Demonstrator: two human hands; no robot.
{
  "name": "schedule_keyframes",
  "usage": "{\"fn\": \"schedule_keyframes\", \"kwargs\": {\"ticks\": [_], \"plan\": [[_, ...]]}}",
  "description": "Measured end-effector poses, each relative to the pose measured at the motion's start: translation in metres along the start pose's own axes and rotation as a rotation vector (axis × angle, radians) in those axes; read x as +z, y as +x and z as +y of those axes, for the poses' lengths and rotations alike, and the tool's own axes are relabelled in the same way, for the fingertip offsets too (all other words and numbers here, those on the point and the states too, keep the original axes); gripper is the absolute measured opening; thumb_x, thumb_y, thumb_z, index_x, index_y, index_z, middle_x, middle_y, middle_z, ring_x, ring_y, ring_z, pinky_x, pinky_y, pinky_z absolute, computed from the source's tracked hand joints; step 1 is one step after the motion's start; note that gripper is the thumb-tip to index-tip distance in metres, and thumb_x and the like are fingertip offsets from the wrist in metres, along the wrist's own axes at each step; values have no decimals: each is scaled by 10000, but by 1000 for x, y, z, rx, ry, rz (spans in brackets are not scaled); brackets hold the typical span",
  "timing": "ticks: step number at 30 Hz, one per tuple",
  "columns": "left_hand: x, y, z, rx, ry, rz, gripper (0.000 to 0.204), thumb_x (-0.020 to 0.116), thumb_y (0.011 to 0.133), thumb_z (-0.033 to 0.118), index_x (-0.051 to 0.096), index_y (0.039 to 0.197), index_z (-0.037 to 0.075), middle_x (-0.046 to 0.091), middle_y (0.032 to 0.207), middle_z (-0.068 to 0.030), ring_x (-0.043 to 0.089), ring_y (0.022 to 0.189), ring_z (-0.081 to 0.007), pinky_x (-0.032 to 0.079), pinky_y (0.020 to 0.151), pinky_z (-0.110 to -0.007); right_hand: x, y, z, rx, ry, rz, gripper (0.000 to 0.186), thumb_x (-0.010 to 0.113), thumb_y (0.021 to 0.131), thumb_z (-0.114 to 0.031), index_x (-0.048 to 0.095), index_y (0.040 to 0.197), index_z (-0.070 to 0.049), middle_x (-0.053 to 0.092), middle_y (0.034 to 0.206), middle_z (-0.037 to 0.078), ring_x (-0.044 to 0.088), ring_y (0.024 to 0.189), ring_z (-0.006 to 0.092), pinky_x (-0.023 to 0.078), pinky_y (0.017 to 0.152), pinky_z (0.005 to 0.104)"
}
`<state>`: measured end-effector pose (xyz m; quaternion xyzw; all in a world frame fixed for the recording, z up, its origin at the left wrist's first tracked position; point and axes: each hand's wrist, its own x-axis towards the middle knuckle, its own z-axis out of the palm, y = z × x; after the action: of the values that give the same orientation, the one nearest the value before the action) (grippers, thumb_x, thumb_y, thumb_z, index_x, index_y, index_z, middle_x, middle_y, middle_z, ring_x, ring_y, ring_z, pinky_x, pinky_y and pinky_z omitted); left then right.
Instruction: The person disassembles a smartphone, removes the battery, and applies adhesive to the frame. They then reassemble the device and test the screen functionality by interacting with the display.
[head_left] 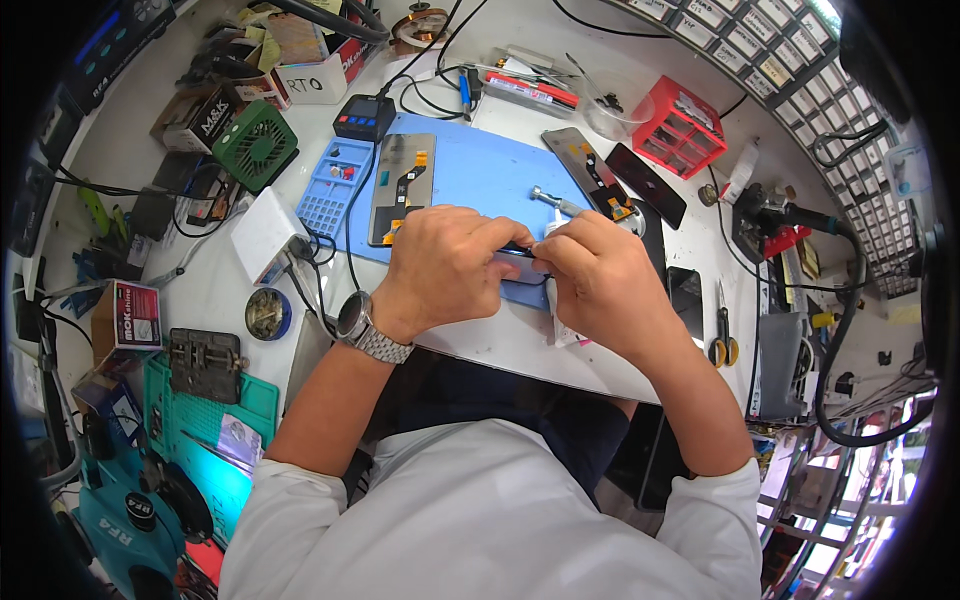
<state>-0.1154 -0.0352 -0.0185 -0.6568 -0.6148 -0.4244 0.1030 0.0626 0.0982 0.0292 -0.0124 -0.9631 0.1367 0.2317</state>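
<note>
In front of me, over the near edge of the blue mat (478, 172), both hands grip a slim phone (523, 267) with a dark edge and a pale, shiny face. My left hand (440, 262), with a watch at its wrist, is closed around its left side. The fingers of my right hand (598, 278) pinch its upper right edge; much of the phone is hidden behind them. Beyond my left hand lies a phone screen panel (389, 182) with an orange flex cable. Another such panel (570, 155) lies beyond my right hand. A metal screwdriver (554, 201) rests near my right knuckles.
A black phone (648, 184) and a red drawer box (685, 125) stand at the right, with scissors (724, 335) nearer. To the left are a blue parts tray (330, 190), a white box (264, 240) with cables, a green fan (256, 145) and a teal microscope (130, 535).
</note>
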Motion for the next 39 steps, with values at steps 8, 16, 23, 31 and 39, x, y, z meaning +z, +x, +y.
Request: {"fn": "schedule_keyframes", "kwargs": {"ticks": [8,16,23,31,39], "plan": [[-2,3,-1,-25,42,-51,315,904,685,152,794,980,168,630,647,-29,640,596,-248,463,553,-385,-3,-13,-3,88,140,159,273,828,782,37,757,1043,6,696,1174,172,698,1066,349,584,862,441],[-6,4,7,48,60,-25,282,897,706,122,821,978,128,670,674,-60,637,596,-254,468,553,-386,9,-25,6,272,376,223,265,796,767,147,732,983,6,711,964,135,683,900,286,539,732,371],[-26,16,28,135,61,10,237,882,691,45,825,911,114,710,717,-56,641,605,-250,462,551,-384,-18,-17,-24,194,340,283,303,714,701,223,694,914,9,613,880,137,645,826,318,542,696,385],[-40,16,73,119,65,125,229,850,732,49,816,953,99,730,753,-46,656,636,-239,471,577,-374,-44,-27,-59,127,268,517,236,760,720,118,645,886,-3,595,876,136,595,864,340,524,760,443],[-26,-14,137,104,-58,157,200,794,809,35,771,1007,26,750,825,-122,704,686,-302,529,607,-373,-64,-71,-109,65,37,546,341,719,593,156,685,898,7,561,823,101,588,803,300,489,663,397]]}}
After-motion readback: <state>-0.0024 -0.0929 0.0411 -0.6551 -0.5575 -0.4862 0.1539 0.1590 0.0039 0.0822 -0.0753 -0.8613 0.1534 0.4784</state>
